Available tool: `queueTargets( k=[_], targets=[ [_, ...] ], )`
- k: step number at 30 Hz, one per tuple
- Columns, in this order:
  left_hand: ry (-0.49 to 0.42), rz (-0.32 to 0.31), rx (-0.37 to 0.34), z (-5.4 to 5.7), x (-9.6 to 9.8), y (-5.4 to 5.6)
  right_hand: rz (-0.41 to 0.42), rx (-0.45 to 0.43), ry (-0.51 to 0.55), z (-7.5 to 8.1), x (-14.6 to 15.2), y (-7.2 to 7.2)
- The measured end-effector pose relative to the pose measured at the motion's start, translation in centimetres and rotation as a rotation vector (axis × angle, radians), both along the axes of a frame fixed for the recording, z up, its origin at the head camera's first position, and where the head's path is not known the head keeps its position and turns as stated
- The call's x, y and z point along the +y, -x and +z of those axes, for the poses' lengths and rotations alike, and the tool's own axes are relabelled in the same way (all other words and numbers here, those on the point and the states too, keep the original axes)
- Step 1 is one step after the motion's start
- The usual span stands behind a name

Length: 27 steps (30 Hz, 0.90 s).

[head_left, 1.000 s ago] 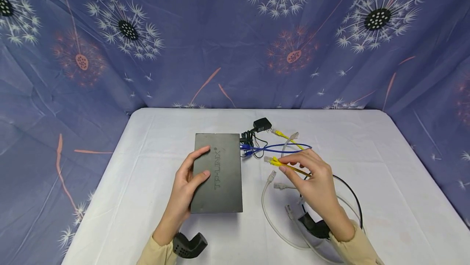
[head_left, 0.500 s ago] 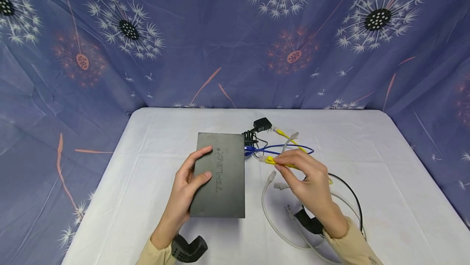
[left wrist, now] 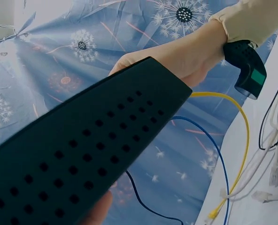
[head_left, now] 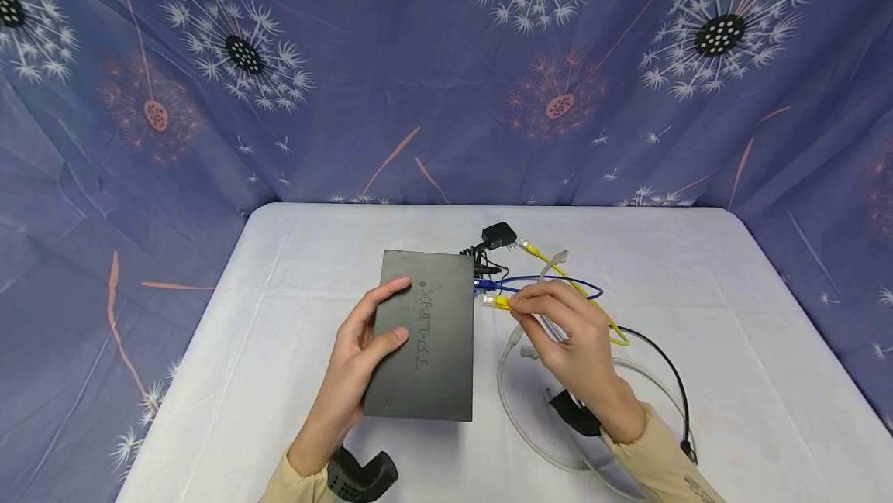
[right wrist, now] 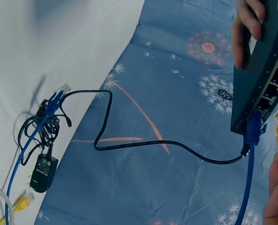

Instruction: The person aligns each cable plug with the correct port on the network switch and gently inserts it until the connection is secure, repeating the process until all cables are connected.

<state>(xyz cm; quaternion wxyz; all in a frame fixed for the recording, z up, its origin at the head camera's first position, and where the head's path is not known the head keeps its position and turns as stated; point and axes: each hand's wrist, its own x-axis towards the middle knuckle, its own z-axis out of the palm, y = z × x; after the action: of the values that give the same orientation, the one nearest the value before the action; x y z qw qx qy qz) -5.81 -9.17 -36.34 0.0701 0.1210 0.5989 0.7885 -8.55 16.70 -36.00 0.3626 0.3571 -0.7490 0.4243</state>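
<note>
Left hand: the left hand (head_left: 359, 352) grips the flat, dark-grey rectangular box (head_left: 439, 332) by its left edge, thumb on top.
Right hand: the right hand (head_left: 568, 332), apart from the left, pinches the bright yellow cable (head_left: 501, 302) behind its clear plug.
Box: held above the white, cloth-covered worktop (head_left: 300, 278), its row of ports towards the right hand.
Just changed: the box has shifted slightly right and the yellow plug has come left, so the gap between them has narrowed.
What that means: the plug looks close to lining up, though it appears beside the ports, not inside one.
Hands: two, both busy.
Box count: one.
Yellow cable count: one by my reckoning, its other end lying on the worktop.
Blue cable: one slim blue cable (right wrist: 248, 187), one end in a port, the other loose.
Adapter: one small black power adapter (head_left: 498, 235).
Pale cables: several pale grey cables (head_left: 515, 336); they overlap too much to count.
</note>
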Motion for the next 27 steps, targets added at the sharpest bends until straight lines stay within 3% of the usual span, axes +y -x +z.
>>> queueTargets(
  k=[9, 27],
  targets=[
    [-0.004, -0.009, 0.0, 0.19, 0.1, -0.14, -0.018, 0.087, -0.046, -0.11, -0.25, 0.2],
    [0.015, -0.003, 0.031, 0.34, -0.23, -0.17, -0.026, 0.181, -0.051, 0.24, -1.02, 0.23]
  ],
)
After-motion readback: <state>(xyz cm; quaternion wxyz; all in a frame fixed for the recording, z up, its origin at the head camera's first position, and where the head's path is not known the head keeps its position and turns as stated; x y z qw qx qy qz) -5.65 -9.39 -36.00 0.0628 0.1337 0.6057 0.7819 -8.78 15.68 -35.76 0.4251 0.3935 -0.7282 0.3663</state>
